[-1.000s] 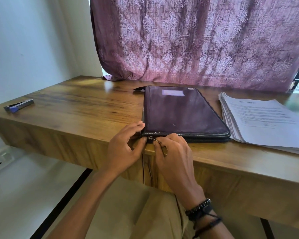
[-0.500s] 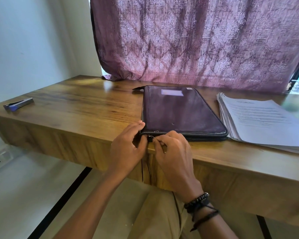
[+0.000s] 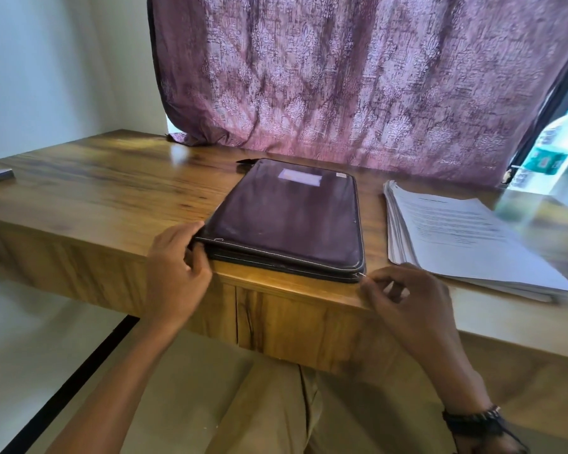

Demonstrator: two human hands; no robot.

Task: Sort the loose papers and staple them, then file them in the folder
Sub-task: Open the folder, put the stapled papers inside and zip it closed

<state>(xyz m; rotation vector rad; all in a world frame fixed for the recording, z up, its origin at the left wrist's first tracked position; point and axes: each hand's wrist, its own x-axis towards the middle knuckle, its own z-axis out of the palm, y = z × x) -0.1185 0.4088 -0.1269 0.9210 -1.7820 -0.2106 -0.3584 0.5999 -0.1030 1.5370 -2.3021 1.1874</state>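
Dark folder at desk edge: left hand grips its corner, fingers of right hand pinch the zipper pull.

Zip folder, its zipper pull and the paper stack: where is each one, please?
zip folder (image 3: 292, 217), head view, middle of its dark cover.
zipper pull (image 3: 362, 274), head view, metal tab at near right corner.
paper stack (image 3: 466, 237), head view, top printed sheet.

folder: pale label near its far edge, nothing I can read.
paper stack: printed lines on the top sheet, too blurred for me to read.
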